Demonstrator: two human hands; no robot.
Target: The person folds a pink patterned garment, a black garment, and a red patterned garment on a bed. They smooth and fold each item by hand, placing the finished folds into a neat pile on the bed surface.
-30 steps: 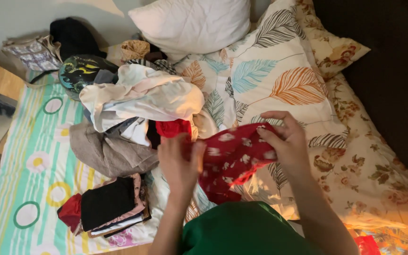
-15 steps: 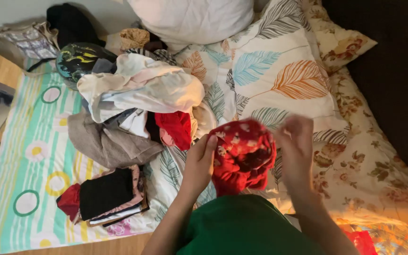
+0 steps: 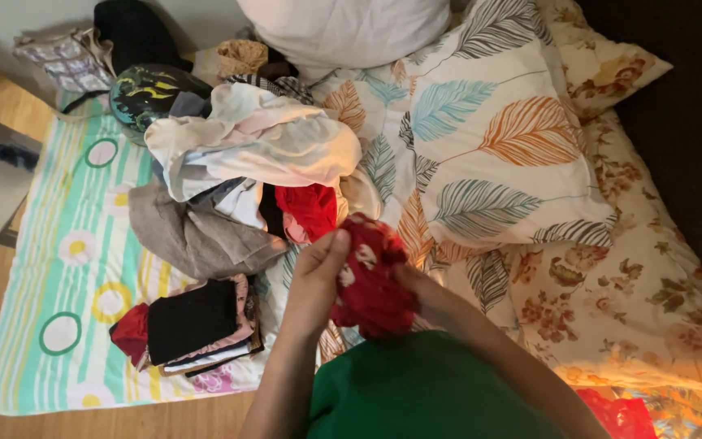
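Both hands bunch a red patterned garment [image 3: 370, 280] over the bed [image 3: 83, 244]: left hand [image 3: 318, 280] fingers pinching its edge, right hand [image 3: 416, 284] gripping underneath, fingers hidden. Folded stack [image 3: 197, 321] lies left of fingers; keeping edges aligned w/ firm pinch would likely fold neater.
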